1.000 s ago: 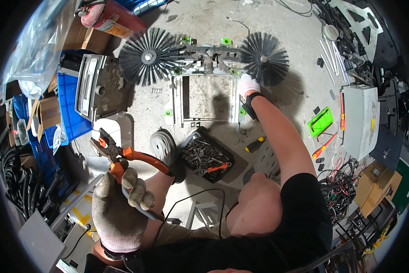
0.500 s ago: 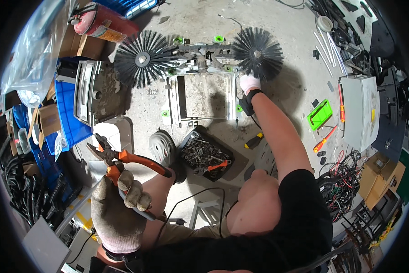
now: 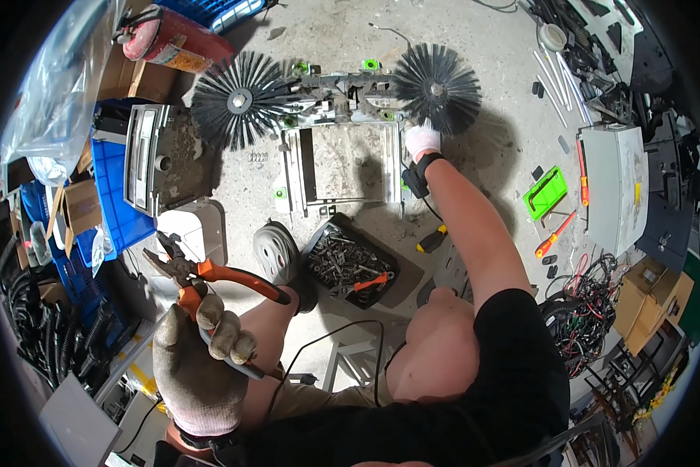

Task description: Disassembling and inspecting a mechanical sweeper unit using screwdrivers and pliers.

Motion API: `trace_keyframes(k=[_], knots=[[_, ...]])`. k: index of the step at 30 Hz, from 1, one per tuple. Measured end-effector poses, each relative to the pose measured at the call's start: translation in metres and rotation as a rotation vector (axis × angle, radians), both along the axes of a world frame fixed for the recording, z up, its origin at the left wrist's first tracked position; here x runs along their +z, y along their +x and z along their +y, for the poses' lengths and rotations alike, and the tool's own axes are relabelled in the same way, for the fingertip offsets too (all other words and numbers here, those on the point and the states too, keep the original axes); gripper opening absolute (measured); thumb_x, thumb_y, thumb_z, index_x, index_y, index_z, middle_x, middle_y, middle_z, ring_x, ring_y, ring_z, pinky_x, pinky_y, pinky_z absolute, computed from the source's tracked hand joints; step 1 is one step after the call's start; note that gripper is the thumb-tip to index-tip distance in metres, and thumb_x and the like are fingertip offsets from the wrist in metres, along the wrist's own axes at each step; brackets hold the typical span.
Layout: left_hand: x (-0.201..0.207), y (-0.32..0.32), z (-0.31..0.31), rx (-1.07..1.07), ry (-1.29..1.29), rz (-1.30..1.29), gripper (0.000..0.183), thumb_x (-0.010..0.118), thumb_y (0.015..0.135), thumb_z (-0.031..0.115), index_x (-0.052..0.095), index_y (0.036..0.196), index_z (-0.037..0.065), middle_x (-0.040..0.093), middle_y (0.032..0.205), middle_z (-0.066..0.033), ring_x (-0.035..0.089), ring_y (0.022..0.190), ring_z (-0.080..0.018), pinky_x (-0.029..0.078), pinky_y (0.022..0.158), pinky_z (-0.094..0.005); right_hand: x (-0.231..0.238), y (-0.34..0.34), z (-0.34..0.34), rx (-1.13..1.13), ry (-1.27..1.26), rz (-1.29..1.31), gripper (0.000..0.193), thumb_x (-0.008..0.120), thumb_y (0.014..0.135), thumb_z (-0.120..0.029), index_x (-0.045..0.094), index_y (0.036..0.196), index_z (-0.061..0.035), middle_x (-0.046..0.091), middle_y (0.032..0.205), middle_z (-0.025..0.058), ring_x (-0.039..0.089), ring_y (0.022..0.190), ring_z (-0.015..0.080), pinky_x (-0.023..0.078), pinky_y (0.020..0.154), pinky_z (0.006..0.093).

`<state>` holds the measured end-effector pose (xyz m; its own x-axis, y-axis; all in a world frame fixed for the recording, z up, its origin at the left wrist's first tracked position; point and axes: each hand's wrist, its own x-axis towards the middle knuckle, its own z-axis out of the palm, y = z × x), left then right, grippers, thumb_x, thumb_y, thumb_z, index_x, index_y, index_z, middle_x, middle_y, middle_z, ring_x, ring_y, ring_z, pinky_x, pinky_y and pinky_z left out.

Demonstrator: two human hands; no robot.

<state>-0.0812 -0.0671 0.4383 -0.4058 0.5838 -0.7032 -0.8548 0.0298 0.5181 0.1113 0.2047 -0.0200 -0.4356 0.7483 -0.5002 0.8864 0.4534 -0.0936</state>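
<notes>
My left hand [image 3: 198, 362], in a soiled work glove, grips a pair of pliers [image 3: 180, 268] with orange and grey handles. The plier jaws stand apart and touch nothing. My right hand [image 3: 422, 140], in a pale glove, reaches far forward to the edge of the right round brush [image 3: 436, 89]. Its fingers are hidden at the bristles, so their grip does not show. That black brush and a matching left brush [image 3: 238, 100] sit at the far corners of a dirty metal frame [image 3: 350, 159] on the floor. Bright green brackets [image 3: 371, 64] are fixed around the frame.
A black bin [image 3: 351, 261] of screws stands before my knees, an orange-handled tool on top. To the right lie a screwdriver [image 3: 556, 235], a green hex-key case [image 3: 547, 192] and tangled cables [image 3: 591, 311]. Blue crates [image 3: 124, 191] and a fire extinguisher [image 3: 175, 40] stand left.
The view has shifted slightly, moving the scene a little left. My right hand stays at the right brush, and my left hand keeps hold of the pliers.
</notes>
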Motion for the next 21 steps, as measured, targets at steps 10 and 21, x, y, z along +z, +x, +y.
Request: trace_keyframes(k=[10,21], knots=[[0.002,0.0,0.002,0.01,-0.029,-0.009,0.022,0.043,0.098,0.027,0.049,0.102,0.006,0.05,0.086,-0.0031,0.045,0.063,-0.0117,0.041,0.058,-0.0305,0.007,-0.01,0.0,-0.008,-0.009,-0.03,0.027,0.047,0.087,-0.018,0.072,0.094,-0.0094,0.069,0.101,0.0119,0.067,0.089,0.031,0.053,0.069,0.0448],[0.002,0.0,0.002,-0.001,-0.008,-0.03,0.022,0.043,0.098,0.026,0.051,0.102,0.006,0.051,0.088,-0.0034,0.047,0.065,-0.0117,0.042,0.059,-0.031,-0.007,-0.018,0.021,-0.127,-0.213,0.037,0.03,0.046,0.087,-0.021,0.069,0.103,-0.0087,0.065,0.109,0.0152,0.063,0.099,0.036,0.052,0.077,0.0482]])
